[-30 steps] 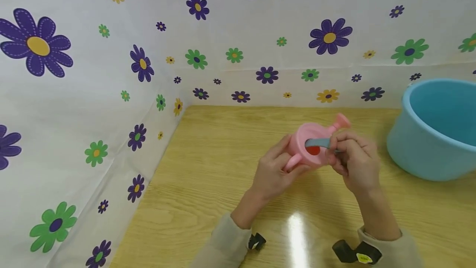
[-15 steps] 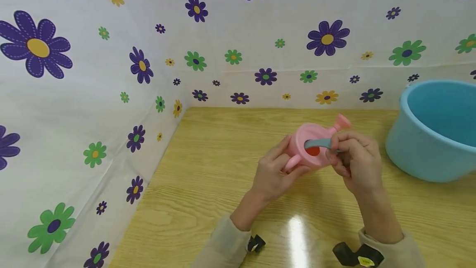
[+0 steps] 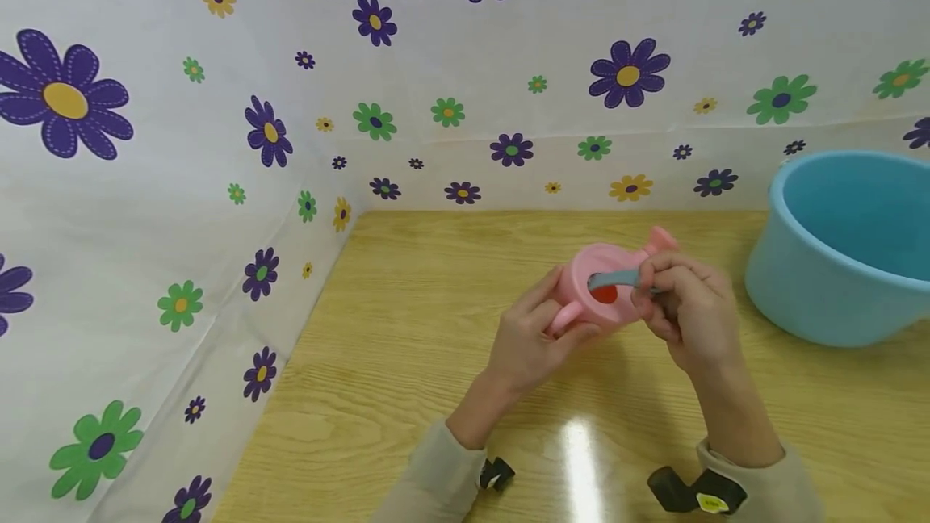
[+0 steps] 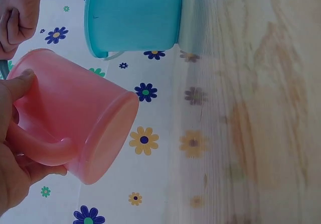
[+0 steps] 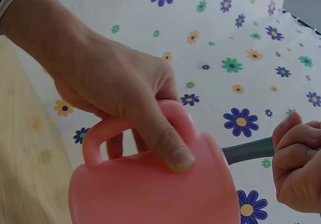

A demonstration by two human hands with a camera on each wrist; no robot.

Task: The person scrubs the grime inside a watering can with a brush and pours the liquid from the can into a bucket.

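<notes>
My left hand [image 3: 530, 345] holds a pink toy watering can [image 3: 581, 269] by its body and looped handle. The can is tilted and raised off the table, its base showing in the left wrist view. Its spout [image 3: 659, 240] points away to the right. My right hand [image 3: 696, 313] pinches a curved grey-blue handle [image 3: 616, 278] that reaches into the can's round opening. Whatever is at that handle's inner end is hidden inside the can. Red shows within the opening. The right wrist view shows the left thumb pressed on the pink can [image 5: 155, 194].
A large light-blue bucket [image 3: 814, 289] stands on the wood-grain table [image 3: 363, 345] at the right. White flower-printed cloth [image 3: 436, 47] rises behind the table and along its left side. Black straps circle both sleeves.
The head view has shifted slightly. Both hands keep their grip, and the grey-blue handle stays in the can's opening.
</notes>
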